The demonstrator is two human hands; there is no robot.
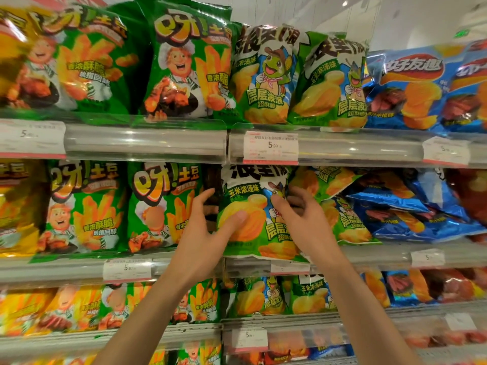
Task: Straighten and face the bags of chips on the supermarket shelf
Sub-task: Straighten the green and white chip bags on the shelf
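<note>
On the middle shelf of a supermarket snack aisle, two bare hands reach up from below toward a green and white crinkly plastic bag of wavy chips with a cartoon frog (253, 214). This bag stands upright at the front of the shelf, its bottom edge resting on the clear plastic shelf rail (369, 255). The left hand (208, 227) holds the bag's left edge, thumb pressed on the printed front and fingers curled behind the side. The right hand (300, 219) pinches the bag's right side, thumb on the front near the frog and fingers bent around the edge.

Just to the right, a second frog chip bag of the same design (345, 219) leans tilted against a heap of shiny blue chip bags (411, 212) lying slumped on their sides. To the left stand two glossy green bags of potato sticks with a cartoon chef (160, 206), upright and facing forward.

On the shelf above, more chef bags, frog bags and blue bags stand in a row. A white price label with a red lower strip (271, 147) is clipped to the upper rail, directly above the held bag. Lower shelves hold similar bags.
</note>
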